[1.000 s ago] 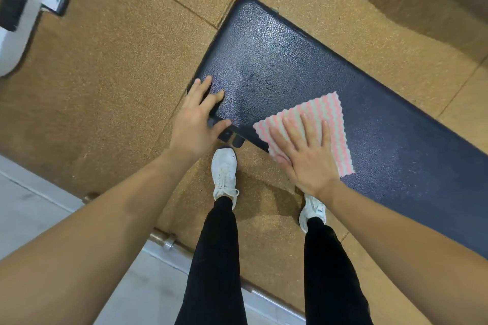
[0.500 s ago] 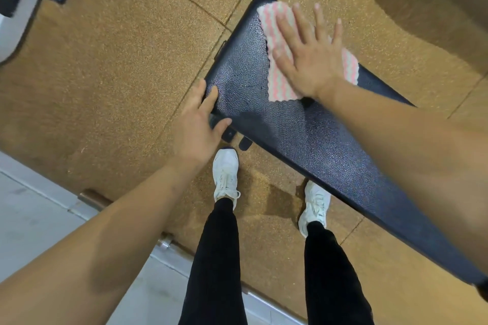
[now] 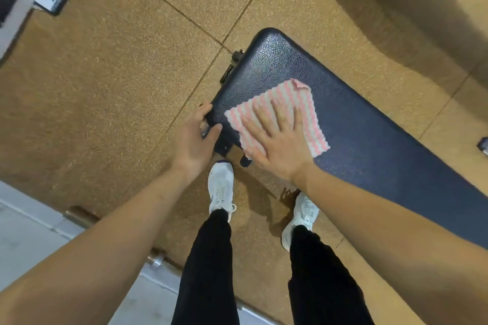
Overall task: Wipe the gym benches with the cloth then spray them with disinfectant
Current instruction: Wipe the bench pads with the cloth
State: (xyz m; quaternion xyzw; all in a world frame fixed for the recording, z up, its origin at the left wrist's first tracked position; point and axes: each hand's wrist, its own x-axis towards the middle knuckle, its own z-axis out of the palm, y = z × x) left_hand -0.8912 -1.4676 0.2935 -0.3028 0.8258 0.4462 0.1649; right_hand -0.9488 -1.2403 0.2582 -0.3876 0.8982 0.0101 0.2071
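A dark blue padded gym bench [image 3: 369, 140] runs from the centre toward the lower right. A pink and white striped cloth [image 3: 311, 113] lies flat on its near end, one far corner folded over. My right hand [image 3: 277, 137] presses palm down on the cloth, fingers spread. My left hand [image 3: 195, 137] grips the near left corner of the bench pad, thumb on top and fingers curled around the edge. No spray bottle is in view.
The floor is brown speckled rubber tile [image 3: 118, 87]. My two white shoes [image 3: 220, 187] stand just in front of the bench. A white machine frame [image 3: 29, 0] sits at the top left. A metal rail [image 3: 87, 216] borders pale flooring at the lower left.
My right hand slid the cloth from the far end of the bench back to the near end. My left hand shifted to grip the bench corner.
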